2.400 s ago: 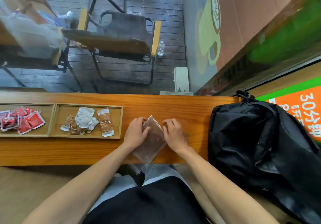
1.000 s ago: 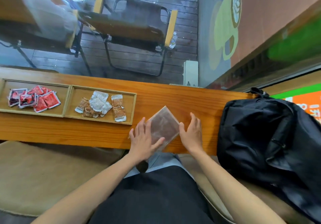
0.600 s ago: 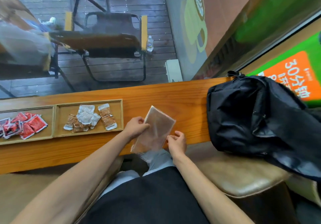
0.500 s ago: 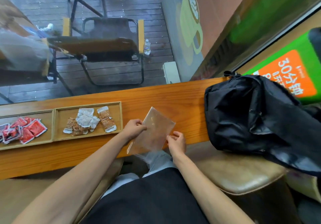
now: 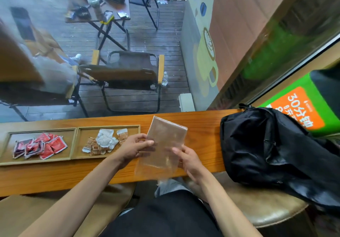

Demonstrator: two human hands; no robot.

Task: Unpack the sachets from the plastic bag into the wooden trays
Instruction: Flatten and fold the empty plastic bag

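Observation:
A flat, clear plastic bag is held up over the wooden counter, and it looks empty. My left hand pinches its left edge. My right hand grips its lower right edge. To the left lie two wooden trays side by side. The left tray holds several red sachets. The right tray holds several white and brown sachets, just left of my left hand.
A black backpack lies on the counter and a padded stool at the right. Behind the counter is a window onto a deck with a folding chair. My lap is below the counter edge.
The bag has been lifted off the counter and is now held by both hands; one second ago both hands lay flat beside it. The view has tilted upward.

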